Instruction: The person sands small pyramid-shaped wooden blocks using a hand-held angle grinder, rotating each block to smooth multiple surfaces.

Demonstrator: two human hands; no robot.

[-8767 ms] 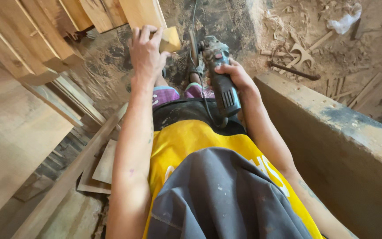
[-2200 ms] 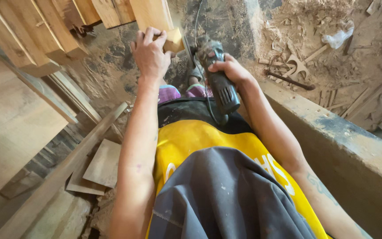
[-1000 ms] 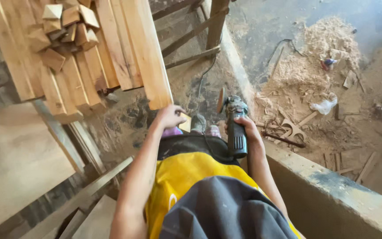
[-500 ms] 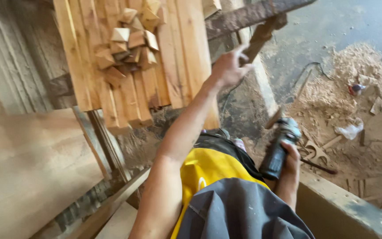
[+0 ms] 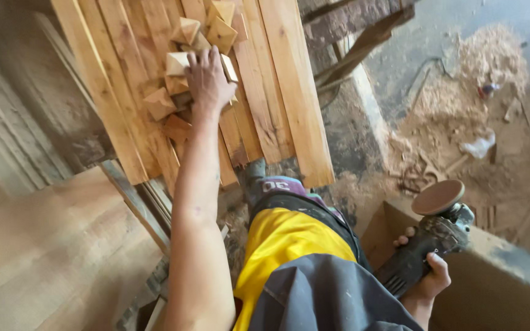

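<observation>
My left hand [image 5: 208, 81] reaches up and rests on a heap of small wooden blocks [image 5: 182, 64] lying on a stack of planks [image 5: 283, 92]. Its fingers are spread over the blocks; whether it grips one cannot be made out. My right hand [image 5: 429, 279] is down at the lower right, closed around the body of an angle grinder [image 5: 427, 236] whose round sanding disc [image 5: 438, 197] points up. My knees in yellow and grey clothing fill the lower middle.
A large flat wooden board [image 5: 44, 245] lies at the lower left. A wooden box edge [image 5: 510, 270] runs along the lower right. Sawdust and scraps [image 5: 486, 79] cover the floor at the upper right. A dark wooden beam [image 5: 363, 43] slants behind the planks.
My left hand left the block near the grinder, rose and moved onto the heap of blocks on the planks. My right hand lowered the grinder to the right, away from the work.
</observation>
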